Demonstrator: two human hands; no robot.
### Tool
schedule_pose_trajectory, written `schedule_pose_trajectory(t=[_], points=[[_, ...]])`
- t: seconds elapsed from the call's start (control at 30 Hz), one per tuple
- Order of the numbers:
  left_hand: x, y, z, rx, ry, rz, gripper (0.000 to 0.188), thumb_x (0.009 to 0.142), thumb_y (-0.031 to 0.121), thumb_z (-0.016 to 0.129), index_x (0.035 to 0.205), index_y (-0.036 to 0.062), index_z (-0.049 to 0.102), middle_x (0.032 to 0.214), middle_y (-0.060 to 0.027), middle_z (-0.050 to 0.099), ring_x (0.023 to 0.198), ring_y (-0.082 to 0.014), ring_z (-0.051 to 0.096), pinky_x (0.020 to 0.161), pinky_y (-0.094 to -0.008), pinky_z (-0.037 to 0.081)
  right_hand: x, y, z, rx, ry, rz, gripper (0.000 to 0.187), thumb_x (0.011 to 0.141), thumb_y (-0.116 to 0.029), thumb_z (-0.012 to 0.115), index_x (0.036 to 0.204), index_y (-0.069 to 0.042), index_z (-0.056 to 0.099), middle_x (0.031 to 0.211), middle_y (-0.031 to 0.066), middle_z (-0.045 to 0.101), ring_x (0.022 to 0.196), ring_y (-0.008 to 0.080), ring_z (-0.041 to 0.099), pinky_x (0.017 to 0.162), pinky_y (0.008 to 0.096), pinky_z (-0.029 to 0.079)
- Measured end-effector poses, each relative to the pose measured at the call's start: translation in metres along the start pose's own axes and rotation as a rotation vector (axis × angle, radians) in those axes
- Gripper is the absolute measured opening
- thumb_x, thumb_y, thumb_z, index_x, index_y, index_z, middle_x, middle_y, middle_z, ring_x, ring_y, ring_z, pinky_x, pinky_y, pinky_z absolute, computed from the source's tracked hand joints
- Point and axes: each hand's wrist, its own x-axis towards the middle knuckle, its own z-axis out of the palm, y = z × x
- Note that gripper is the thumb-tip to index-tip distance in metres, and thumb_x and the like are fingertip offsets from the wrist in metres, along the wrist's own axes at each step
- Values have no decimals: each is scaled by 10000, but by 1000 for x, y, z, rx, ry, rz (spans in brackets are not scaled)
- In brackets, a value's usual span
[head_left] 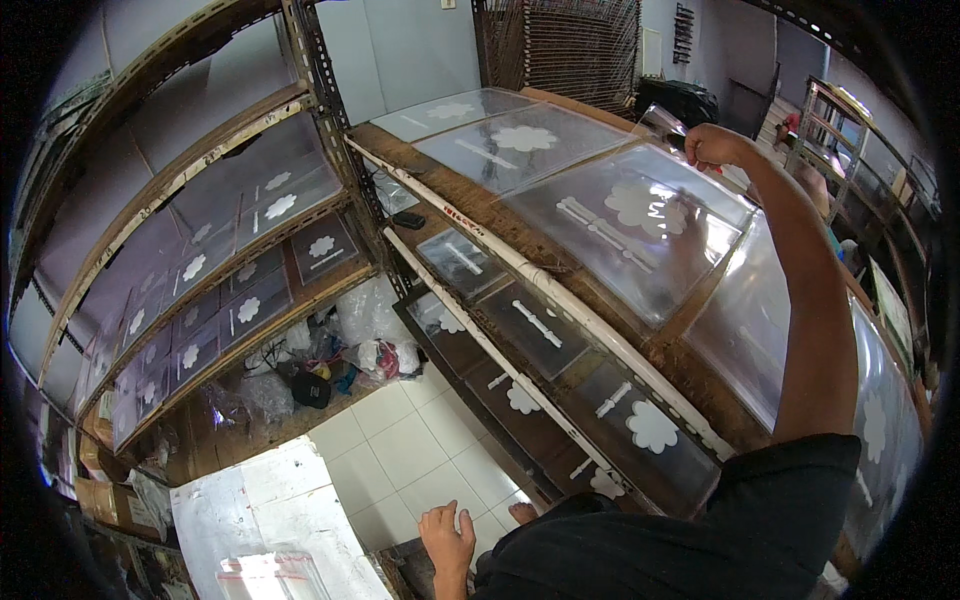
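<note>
My right arm reaches out over the upper shelf to its far right side. There my right hand is closed, pinching what looks like a shiny clear plastic piece; its exact kind is hard to make out. Below the hand lies a large clear plastic sheet bearing a white scalloped flower shape and a white bar shape. My left hand hangs low near the white board, fingers loosely apart, holding nothing.
Clear sheets with white shapes lie on the lower shelf and on the left rack. Metal shelf rails run before me. A white board carries clear plastic packs. Bags and a dark cap sit beneath the rack.
</note>
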Motion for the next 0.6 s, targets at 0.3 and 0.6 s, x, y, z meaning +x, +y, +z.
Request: schedule_pose_trajectory(t=[0.3,0.6], points=[[9,4,16,10,-63,-43,257,831,150,714,1061,35,711,949,-110,640,935,-307,587,853,-435,444,53,50,11,-3,25,-155,160,701,63,560,801,-1,667,764,94,674,678,192,679,590,354,544],[12,1,21,2,-100,-33,260,839,161,705,1066,35,711,963,-113,645,953,-315,587,861,-439,443,60,58,23,10,29,-101,112,815,-50,548,836,-34,657,794,78,684,706,178,705,544,339,517]])
